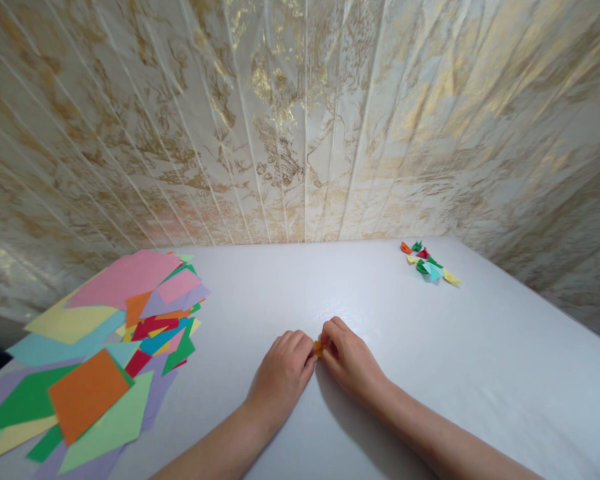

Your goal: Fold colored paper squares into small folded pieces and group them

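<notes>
A small yellow-orange piece of paper (319, 349) is pinched between my two hands, just over the middle of the white table. My left hand (291, 363) grips its left side, fingers curled together. On the other side my right hand (349, 355) holds it between thumb and fingertips. Most of the paper is hidden by the fingers, so its folded shape cannot be made out.
Sheets and scraps of coloured paper (91, 393) cover the table's left side, overlapping, with a large pink sheet (125, 277) at the back. Several small folded paper pieces (433, 271) lie at the back right. A gold-patterned curtain (280, 133) hangs behind the white table (260, 280).
</notes>
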